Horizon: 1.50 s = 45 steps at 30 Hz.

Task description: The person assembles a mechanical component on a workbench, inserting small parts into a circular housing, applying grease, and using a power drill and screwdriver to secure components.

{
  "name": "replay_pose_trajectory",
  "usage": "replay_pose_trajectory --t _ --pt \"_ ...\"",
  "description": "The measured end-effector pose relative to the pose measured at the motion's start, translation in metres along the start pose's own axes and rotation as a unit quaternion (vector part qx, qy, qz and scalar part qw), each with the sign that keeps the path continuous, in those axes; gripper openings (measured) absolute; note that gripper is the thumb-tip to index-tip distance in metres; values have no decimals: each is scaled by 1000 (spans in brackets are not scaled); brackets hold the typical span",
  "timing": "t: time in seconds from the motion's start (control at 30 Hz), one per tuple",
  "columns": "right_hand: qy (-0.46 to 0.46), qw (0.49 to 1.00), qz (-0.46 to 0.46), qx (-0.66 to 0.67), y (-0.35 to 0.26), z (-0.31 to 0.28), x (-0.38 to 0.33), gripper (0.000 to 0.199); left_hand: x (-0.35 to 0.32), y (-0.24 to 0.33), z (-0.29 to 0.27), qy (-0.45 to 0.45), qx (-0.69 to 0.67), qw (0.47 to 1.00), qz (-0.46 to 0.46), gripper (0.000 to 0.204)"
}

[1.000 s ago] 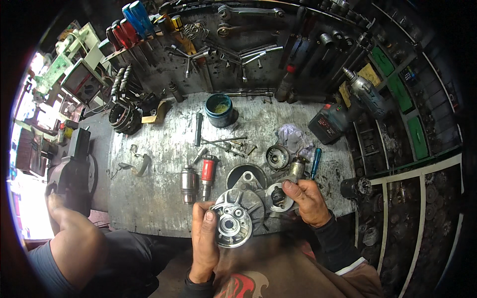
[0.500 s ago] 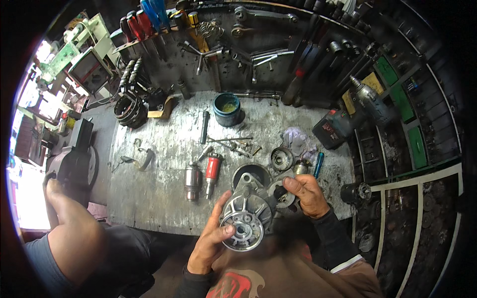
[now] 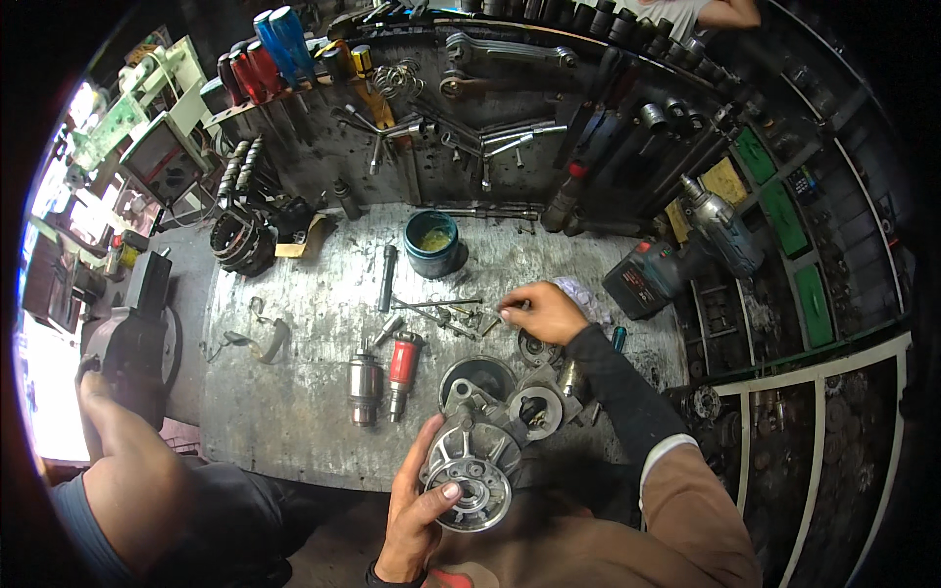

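Observation:
A grey cast-metal housing (image 3: pixel 475 436), with a ribbed body and a round bored end, rests in my left hand (image 3: pixel 417 510) at the bench's front edge; the thumb presses on its round face. My right hand (image 3: pixel 551 314) reaches over the bench with thumb and fingertips pinched together; what lies between them is too small to make out. Beside these fingertips are a small brass-coloured pin (image 3: pixel 490 325) and several thin metal rods. Under my right wrist a round metal ring part (image 3: pixel 539 347) is partly covered. A round end of the part (image 3: pixel 537 412) with dark bits inside sits beside the housing.
A blue tub of yellowish grease (image 3: pixel 431 245) stands mid-bench, behind a red-and-silver cylinder (image 3: pixel 403 365) and a steel cylinder (image 3: pixel 366 390). At right lie a pale rag (image 3: pixel 586 299) and a cordless impact wrench (image 3: pixel 725 240). Another person's arm (image 3: pixel 132 431) rests at far left.
My right hand has left the round part beside the housing and moved forward and left to the small metal pieces. My left hand still holds the housing. The view has shifted slightly.

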State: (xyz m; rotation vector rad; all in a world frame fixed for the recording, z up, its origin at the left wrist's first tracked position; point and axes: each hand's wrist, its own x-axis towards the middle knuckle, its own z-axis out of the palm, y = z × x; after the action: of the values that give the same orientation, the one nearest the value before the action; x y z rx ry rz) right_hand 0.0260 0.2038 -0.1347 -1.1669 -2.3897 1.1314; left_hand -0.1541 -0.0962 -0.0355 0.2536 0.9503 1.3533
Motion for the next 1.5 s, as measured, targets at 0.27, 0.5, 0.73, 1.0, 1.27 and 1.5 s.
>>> replay_pose_trajectory --t 0.27,0.5,0.73,1.0,1.27,1.5 --pt "-7 970 -51 -236 29 61 44 25 -2 -2 5 36 -9 999 -1 103" --pt "-23 977 -70 -198 34 58 42 29 -1 -4 7 54 -31 998 3 104" --pt "-68 976 -51 -199 26 56 49 27 2 -5 15 94 -29 995 8 109" --pt "-70 985 -34 -155 38 50 48 27 3 -9 14 102 -33 994 17 109" --pt "-53 922 122 365 42 16 25 14 1 -14 21 120 -20 992 42 106" --pt "21 850 82 520 5 -24 -14 18 -1 -21 23 89 -48 992 75 94"
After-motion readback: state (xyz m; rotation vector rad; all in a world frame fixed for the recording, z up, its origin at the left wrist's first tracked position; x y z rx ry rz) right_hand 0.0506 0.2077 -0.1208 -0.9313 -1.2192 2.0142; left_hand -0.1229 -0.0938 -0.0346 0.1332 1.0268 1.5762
